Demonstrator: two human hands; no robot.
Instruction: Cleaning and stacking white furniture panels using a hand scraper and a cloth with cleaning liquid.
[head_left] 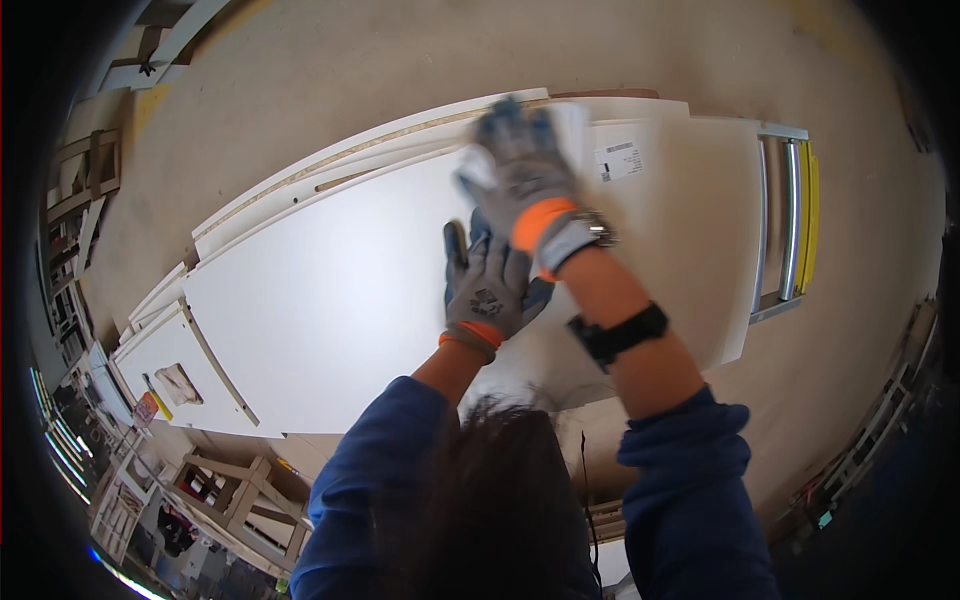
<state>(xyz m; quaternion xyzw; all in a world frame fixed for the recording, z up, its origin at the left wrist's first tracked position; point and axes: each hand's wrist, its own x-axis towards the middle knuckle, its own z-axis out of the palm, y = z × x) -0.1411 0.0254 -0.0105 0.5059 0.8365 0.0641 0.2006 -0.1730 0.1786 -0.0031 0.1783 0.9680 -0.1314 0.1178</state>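
Observation:
A large white panel (pixel 320 270) lies flat in front of me, on top of other white boards. My left hand (pixel 488 288), in a grey glove with dark blue fingertips, rests on the middle of it with fingers spread. Farther off, my right hand (pixel 525 165) wears a matching glove and is blurred by motion. Its fingers stretch toward the panel's far edge. A white, paper- or cloth-like piece (pixel 572 135) shows beside and partly behind that hand; whether the hand presses on it is hidden. Just right of it a printed label (pixel 618 160) is stuck on the panel.
A metal roller stand with a yellow edge (pixel 810 215) meets the panel's right end. At the left end sits a smaller white board with a cut-out (pixel 180 384). Wooden frames (pixel 245 495) stand at lower left. Concrete floor (pixel 400 55) stretches beyond the boards.

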